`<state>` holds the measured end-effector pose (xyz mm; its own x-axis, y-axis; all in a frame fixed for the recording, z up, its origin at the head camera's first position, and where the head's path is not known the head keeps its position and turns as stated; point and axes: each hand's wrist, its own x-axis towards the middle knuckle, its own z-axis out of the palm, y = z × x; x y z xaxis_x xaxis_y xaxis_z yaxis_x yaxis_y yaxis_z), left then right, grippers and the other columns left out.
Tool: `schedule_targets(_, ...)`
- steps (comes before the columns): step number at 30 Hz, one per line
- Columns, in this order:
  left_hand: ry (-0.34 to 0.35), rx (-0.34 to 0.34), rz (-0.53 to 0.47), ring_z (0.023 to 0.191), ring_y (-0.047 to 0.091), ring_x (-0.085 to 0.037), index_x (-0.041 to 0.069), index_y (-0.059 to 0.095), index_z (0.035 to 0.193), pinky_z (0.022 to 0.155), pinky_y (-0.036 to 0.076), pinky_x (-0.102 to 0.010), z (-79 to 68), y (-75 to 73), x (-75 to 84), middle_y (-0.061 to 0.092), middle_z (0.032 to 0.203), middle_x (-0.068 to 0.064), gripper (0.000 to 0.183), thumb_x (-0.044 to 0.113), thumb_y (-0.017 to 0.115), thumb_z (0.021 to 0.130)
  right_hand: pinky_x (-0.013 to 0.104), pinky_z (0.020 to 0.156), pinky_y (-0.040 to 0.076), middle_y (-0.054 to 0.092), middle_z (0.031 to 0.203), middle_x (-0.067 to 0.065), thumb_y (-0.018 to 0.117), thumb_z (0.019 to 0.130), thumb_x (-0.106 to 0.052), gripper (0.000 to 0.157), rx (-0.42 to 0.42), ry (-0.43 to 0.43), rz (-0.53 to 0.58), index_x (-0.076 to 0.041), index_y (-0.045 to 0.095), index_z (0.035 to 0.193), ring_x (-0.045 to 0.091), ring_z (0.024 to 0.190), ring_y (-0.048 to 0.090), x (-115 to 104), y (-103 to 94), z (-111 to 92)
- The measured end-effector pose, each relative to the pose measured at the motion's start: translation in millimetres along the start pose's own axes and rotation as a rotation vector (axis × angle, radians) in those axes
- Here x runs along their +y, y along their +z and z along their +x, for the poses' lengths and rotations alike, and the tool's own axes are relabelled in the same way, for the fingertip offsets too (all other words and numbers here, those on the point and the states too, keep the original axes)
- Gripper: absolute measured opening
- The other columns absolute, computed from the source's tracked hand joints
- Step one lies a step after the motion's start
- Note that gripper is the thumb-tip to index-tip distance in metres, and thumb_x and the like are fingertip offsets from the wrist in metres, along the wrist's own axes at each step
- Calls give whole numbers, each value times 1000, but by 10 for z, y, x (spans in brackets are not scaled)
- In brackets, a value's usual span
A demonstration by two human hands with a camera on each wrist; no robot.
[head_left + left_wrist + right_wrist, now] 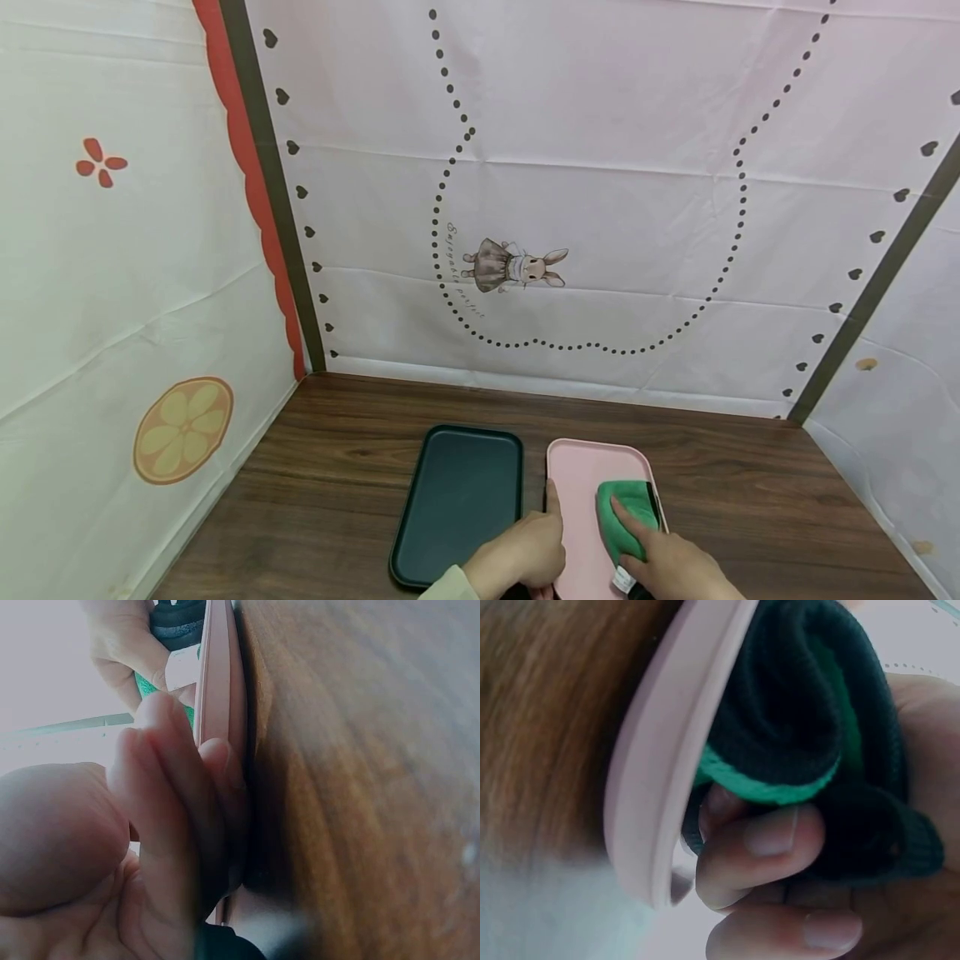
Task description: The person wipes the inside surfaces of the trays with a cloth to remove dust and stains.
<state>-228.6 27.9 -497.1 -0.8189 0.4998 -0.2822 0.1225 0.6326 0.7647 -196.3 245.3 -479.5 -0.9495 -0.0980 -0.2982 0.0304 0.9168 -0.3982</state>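
Note:
In the head view, a pink tray (588, 467) lies on the wooden table. My right hand (678, 567) grips a folded green cloth (626, 517) with a dark edge and a white label, pressed on the tray's right side. Close up in the right wrist view, the cloth's dark rolled edge (780, 712) sits in the curled fingers beside the tray rim (679, 772). At the tray's left edge my left hand (528, 550) holds the side, index finger lying along the rim. The left wrist view shows its other fingers (180, 772) bent against the tray's outer wall (223, 682).
A dark green tray (465, 500) lies just left of the pink one. White printed sheets (600, 208) stand as walls behind and at both sides of the brown wooden table (300, 500).

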Motion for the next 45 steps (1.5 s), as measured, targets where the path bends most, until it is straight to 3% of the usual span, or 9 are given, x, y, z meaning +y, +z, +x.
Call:
schedule_targets(6, -4, -1, -3, 31, 49, -12, -10, 6, 162, 33, 41, -25, -8, 1, 7, 59, 43, -7, 83, -3, 54, 95, 49, 61, 49, 75, 94, 10, 75, 94, -33, 72, -2, 5, -3, -28, 44, 159, 21, 64, 57, -10, 6, -25)
schedule_targets(14, -31, -4, 1, 30, 47, -11, -14, 6, 160, 31, 36, -23, -23, 4, 20, 57, 41, -7, 79, -4, 52, 96, 50, 64, 52, 77, 106, 14, 75, 94, -33, 72, 2, 10, -11, -27, 45, 158, 19, 68, 59, -19, -7, -31)
schedule_targets(21, -31, -6, 26, 29, 47, -10, -16, 10, 159, 31, 37, -22, -24, 10, 22, 57, 41, -6, 77, -4, 52, 96, 51, 64, 52, 76, 103, 14, 74, 94, -33, 71, 2, 12, -23, -28, 45, 158, 20, 67, 59, -21, 4, -37)
schedule_targets(25, -21, -6, 29, 29, 46, -10, -17, 10, 159, 31, 36, -22, -28, 12, 16, 56, 40, -6, 76, -5, 52, 96, 46, 60, 49, 72, 81, 8, 74, 94, -32, 71, 7, 6, -9, -27, 44, 159, 19, 61, 56, -37, 4, -41)
schedule_targets(28, -21, -4, 28, 29, 45, -9, -17, 10, 159, 31, 36, -22, -31, 10, 15, 55, 40, -5, 76, -5, 52, 96, 44, 59, 48, 73, 85, 8, 75, 94, -31, 72, 12, -11, -1, -25, 44, 159, 18, 60, 56, -48, 9, -37)
schedule_targets(32, -26, 0, 37, 28, 45, -9, -17, 10, 159, 31, 36, -22, -33, 5, 21, 55, 39, -5, 76, -4, 52, 96, 50, 63, 53, 75, 118, 15, 75, 94, -31, 73, 15, -28, -22, -23, 44, 159, 19, 71, 65, -46, 24, -24)
schedule_targets(37, -27, 4, 58, 28, 44, -9, -16, 11, 159, 31, 35, -22, -37, 2, 31, 55, 39, -5, 76, -3, 52, 96, 54, 66, 56, 74, 123, 16, 76, 94, -32, 73, 17, -31, -48, -23, 44, 159, 23, 75, 70, -45, 47, -15)
schedule_targets(45, -15, 10, 63, 28, 44, -8, -17, 12, 158, 31, 36, -21, -51, 1, 26, 54, 39, -4, 75, -4, 52, 96, 58, 74, 58, 77, 117, 12, 77, 92, -31, 74, 69, -68, -62, -20, 45, 158, 27, 87, 73, -103, 78, -19)
